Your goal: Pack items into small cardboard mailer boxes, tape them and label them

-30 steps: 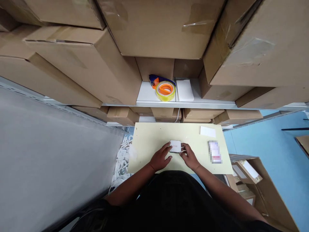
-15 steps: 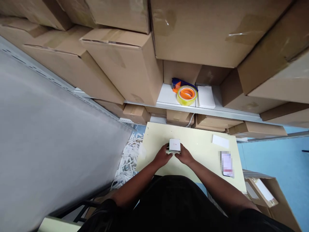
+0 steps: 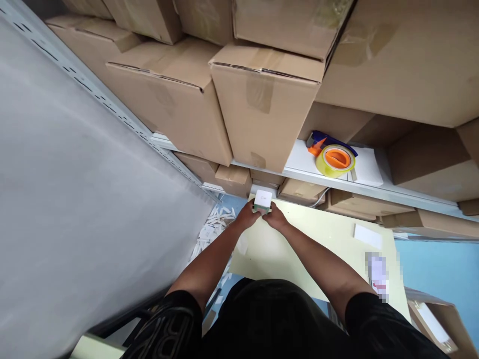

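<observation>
A small white box [image 3: 262, 198] with a greenish lower edge is held at the far left corner of the pale yellow table [image 3: 322, 244]. My left hand [image 3: 247, 217] grips it from the left, fingers closed on its side. My right hand [image 3: 274, 218] grips it from the right, fingers closed on it too. Both forearms reach forward from my black shirt.
Large cardboard boxes [image 3: 262, 94] fill the shelves ahead. A yellow tape roll on an orange and blue dispenser [image 3: 333, 158] lies on the white shelf. A white card [image 3: 367, 236] and a blurred packet [image 3: 377, 274] lie on the table. Loose white paper strips [image 3: 213, 229] litter the floor left; a grey panel [image 3: 75, 199] stands left.
Both hands have carried the white box from the table's middle toward its far left corner. The view has swung to the left and tilted.
</observation>
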### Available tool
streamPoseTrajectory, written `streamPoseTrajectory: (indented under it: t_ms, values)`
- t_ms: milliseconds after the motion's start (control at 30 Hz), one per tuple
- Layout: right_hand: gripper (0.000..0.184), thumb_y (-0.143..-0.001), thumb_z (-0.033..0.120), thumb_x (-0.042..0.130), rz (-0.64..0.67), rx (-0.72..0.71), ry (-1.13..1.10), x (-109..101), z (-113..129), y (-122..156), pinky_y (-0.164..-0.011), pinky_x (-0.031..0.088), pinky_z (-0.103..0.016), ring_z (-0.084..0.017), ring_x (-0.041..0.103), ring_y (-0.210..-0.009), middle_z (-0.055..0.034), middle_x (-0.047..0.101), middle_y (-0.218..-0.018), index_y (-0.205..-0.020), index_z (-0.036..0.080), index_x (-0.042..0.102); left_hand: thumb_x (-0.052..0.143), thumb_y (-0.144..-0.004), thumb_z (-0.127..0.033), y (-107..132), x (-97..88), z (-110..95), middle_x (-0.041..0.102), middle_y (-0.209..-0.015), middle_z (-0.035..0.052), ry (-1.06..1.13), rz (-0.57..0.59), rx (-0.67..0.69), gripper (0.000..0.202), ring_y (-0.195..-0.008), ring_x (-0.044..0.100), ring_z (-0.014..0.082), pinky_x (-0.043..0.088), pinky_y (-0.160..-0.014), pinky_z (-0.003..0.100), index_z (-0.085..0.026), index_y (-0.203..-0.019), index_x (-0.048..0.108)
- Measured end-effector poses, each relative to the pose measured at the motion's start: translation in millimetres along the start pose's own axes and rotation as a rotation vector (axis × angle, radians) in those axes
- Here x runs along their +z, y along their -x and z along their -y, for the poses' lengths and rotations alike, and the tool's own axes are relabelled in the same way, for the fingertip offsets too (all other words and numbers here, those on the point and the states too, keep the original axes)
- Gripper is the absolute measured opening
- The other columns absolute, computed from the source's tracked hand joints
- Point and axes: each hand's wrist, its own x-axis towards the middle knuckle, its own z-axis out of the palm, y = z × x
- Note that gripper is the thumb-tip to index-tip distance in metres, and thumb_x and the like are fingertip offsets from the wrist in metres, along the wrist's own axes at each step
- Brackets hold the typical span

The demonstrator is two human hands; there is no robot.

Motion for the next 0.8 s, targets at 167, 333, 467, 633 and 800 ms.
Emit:
streamPoseTrajectory:
  t_ms: [167,333,467,633,800]
  values:
    - [0.077,-0.079,0.026,0.071,-0.023,0.043,0.013,2.6,3.2,1.6,-0.095,0.053,-0.038,-0.026,0.070,-0.105,-0.0097,0.068,-0.130,-0.149,0.021,0.040,0.069,-0.076,-0.017,0.8,-4.5,1.6,0.071,-0.128,0.0113,0.033,0.016,0.029,0.059,-0.112,0.069,0.0275,0.052,-0.101,0.041,-0.018,-0.134,0.058]
    - [0.077,-0.080,0.030,0.071,-0.032,0.074,0.036,3.7,1.7,5.2,-0.096,0.052,-0.038,-0.027,0.069,-0.109,-0.0093,0.068,-0.129,-0.150,0.020,0.040,0.071,-0.077,-0.019,1.0,-6.3,3.4,0.069,-0.131,0.0118,0.002,0.010,0.009,0.060,-0.114,0.068,0.0290,0.053,-0.100,0.042,-0.019,-0.135,0.057]
    - [0.084,-0.081,0.032,0.071,-0.028,0.095,0.025,3.1,-4.7,11.0,-0.096,0.052,-0.037,-0.027,0.068,-0.111,-0.0139,0.058,-0.146,-0.155,0.020,0.034,0.072,-0.077,-0.020,3.4,-7.6,5.1,0.067,-0.134,0.0137,-0.024,0.008,-0.019,0.063,-0.118,0.066,0.0309,0.052,-0.102,0.044,-0.018,-0.138,0.056]
    - [0.084,-0.082,0.033,0.069,-0.025,0.155,-0.007,0.4,-21.7,32.2,-0.097,0.051,-0.035,-0.024,0.067,-0.113,-0.0141,0.052,-0.152,-0.157,0.022,0.032,0.074,-0.078,-0.024,19.1,-7.5,15.8,0.058,-0.147,0.0153,-0.001,-0.010,-0.103,0.068,-0.126,0.062,0.0327,0.051,-0.104,0.044,-0.019,-0.142,0.052]
    - [0.075,-0.083,0.034,0.067,-0.046,0.206,-0.062,-5.7,-53.8,72.0,-0.097,0.050,-0.035,-0.023,0.067,-0.113,-0.0108,0.055,-0.149,-0.152,0.024,0.039,0.076,-0.081,-0.029,57.5,-3.6,38.6,0.057,-0.147,0.0184,0.061,-0.064,-0.226,0.068,-0.128,0.062,0.0311,0.050,-0.105,0.042,-0.018,-0.143,0.051]
